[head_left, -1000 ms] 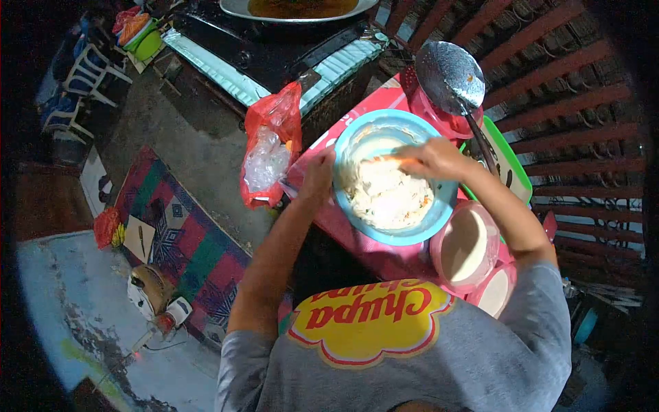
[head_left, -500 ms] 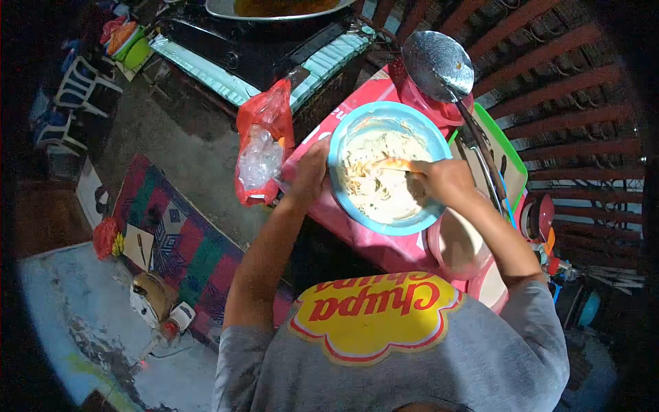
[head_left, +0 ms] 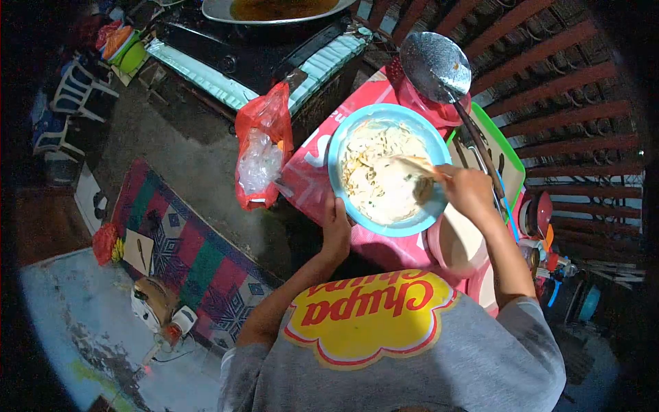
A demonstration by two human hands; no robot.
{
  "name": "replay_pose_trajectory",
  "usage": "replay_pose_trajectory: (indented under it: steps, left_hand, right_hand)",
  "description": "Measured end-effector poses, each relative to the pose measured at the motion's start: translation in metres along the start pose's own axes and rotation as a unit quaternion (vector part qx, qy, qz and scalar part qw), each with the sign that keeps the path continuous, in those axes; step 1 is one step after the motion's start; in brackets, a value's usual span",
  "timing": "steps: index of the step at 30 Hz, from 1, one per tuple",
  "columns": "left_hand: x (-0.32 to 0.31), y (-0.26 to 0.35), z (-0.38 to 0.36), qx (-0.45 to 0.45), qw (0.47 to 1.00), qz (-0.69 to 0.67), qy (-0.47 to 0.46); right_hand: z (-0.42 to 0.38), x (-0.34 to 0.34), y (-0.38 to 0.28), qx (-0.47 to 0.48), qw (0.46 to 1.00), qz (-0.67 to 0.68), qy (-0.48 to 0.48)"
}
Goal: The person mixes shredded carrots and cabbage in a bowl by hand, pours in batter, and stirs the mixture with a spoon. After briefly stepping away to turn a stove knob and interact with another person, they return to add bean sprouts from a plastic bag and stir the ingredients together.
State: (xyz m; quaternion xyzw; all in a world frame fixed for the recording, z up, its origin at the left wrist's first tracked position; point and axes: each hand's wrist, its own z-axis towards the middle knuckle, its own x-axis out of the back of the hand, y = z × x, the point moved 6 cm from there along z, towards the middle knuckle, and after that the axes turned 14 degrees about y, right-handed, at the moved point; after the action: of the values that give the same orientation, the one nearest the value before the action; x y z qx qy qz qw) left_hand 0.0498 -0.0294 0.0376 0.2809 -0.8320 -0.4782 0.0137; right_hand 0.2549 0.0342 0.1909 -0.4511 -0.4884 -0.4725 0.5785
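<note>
A light blue bowl (head_left: 338, 141) stands on a pink-covered table (head_left: 309, 172), holding a pale batter (head_left: 391, 189) with thin shreds and green bits. My right hand (head_left: 468, 192) is closed round the handle of a wooden spoon (head_left: 412, 165), whose head is in the batter, slightly blurred. At the bowl's lower left rim is my left hand (head_left: 336, 230), its fingers together against the outside of the bowl and the thumb near the rim.
A pan of oil (head_left: 281, 8) sits on a black stove at the top. Left of the bowl hangs a red plastic bag (head_left: 261, 161). A metal skimmer (head_left: 436, 66) and a green-rimmed tray (head_left: 515, 158) lie right of it. A pale container (head_left: 460, 244) stands close below.
My left hand has slid down along the bowl's rim from its left side to the lower left. My right hand has moved a little to the right with the spoon.
</note>
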Motion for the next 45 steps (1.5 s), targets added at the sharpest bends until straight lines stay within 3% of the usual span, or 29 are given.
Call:
replay_pose_trajectory:
  steps: [2,4,7,9,11,13,16,18,20,21,22,24,26,28,30,32,34,36,38,41,42,44,45]
  left_hand:
    - [0.001,0.000,0.003,-0.034,0.999,0.040,-0.013]
    - [0.004,-0.019,0.012,0.024,0.998,0.045,-0.045]
    - [-0.001,-0.013,0.009,0.039,0.998,-0.030,-0.049]
    - [0.001,-0.017,0.009,0.039,0.997,-0.035,-0.049]
    - [0.001,-0.018,0.010,0.037,0.997,-0.049,-0.046]
    - [0.002,-0.008,0.009,-0.046,0.998,0.025,-0.033]
    - [-0.002,0.000,0.005,-0.043,0.998,0.013,-0.045]
    - [0.001,-0.006,0.006,-0.026,0.998,0.000,-0.052]
    - [-0.003,-0.004,0.011,-0.014,0.998,-0.013,-0.057]
    - [-0.003,-0.002,0.009,-0.009,0.998,-0.014,-0.061]
    - [-0.003,-0.001,0.005,-0.001,0.998,-0.014,-0.066]
    - [-0.001,-0.003,0.004,0.012,0.998,-0.016,-0.064]
    - [-0.002,0.000,0.002,0.020,0.998,-0.022,-0.058]
    - [-0.004,0.012,0.000,-0.013,0.999,-0.016,-0.046]
    - [0.002,0.006,0.011,-0.058,0.997,0.010,-0.058]
    - [0.007,0.000,0.025,-0.102,0.992,0.038,-0.070]
    - [0.005,-0.013,0.043,0.020,0.996,-0.007,-0.090]
    - [0.005,-0.007,0.058,0.035,0.993,0.022,-0.110]
    - [0.002,-0.005,0.066,0.050,0.989,0.049,-0.133]
    - [0.002,0.003,0.069,0.029,0.988,0.015,-0.151]
    - [0.004,0.013,0.070,-0.003,0.985,0.090,-0.144]
    - [0.009,0.026,0.078,-0.037,0.977,0.164,-0.130]
    - [0.005,0.051,0.087,-0.229,0.941,0.235,-0.088]
  right_hand:
    - [-0.001,-0.032,0.006,-0.032,0.999,-0.002,0.015]
    - [0.006,-0.066,-0.007,-0.072,0.997,0.005,-0.004]
    - [0.020,-0.085,-0.028,-0.073,0.996,0.055,0.011]
    - [0.002,-0.068,-0.032,-0.012,0.995,0.100,0.018]
    - [-0.015,-0.033,-0.007,-0.071,0.992,0.101,0.022]
    - [-0.018,-0.005,0.019,-0.155,0.988,0.009,-0.021]
    - [-0.002,-0.054,0.069,-0.215,0.976,0.023,-0.001]
    - [0.024,-0.122,0.076,-0.208,0.954,0.215,-0.009]
    - [0.040,-0.124,0.046,-0.165,0.964,0.209,-0.007]
    - [0.036,-0.101,0.019,-0.172,0.942,0.284,-0.049]
    - [0.024,-0.091,0.014,-0.177,0.940,0.286,-0.050]
    - [0.002,-0.068,-0.013,0.053,0.994,0.090,-0.021]
    - [-0.025,-0.040,-0.025,0.077,0.994,0.077,0.027]
    - [-0.030,-0.024,-0.015,0.061,0.996,0.064,0.001]
    - [-0.021,-0.015,0.011,-0.063,0.993,0.097,-0.017]
    - [0.003,-0.029,0.025,-0.089,0.992,0.088,0.005]
    - [0.031,-0.050,0.035,-0.120,0.988,0.090,0.040]
    - [0.052,-0.065,0.014,-0.085,0.980,0.139,0.115]
    - [0.059,-0.082,-0.006,-0.029,0.999,0.023,0.011]
    - [0.021,-0.044,-0.047,0.157,0.976,0.133,0.067]
    - [0.020,-0.034,-0.044,0.158,0.976,0.132,0.067]
    - [0.024,-0.027,-0.015,0.027,0.998,0.059,0.008]
    - [0.029,-0.027,-0.001,-0.016,0.998,0.057,0.015]
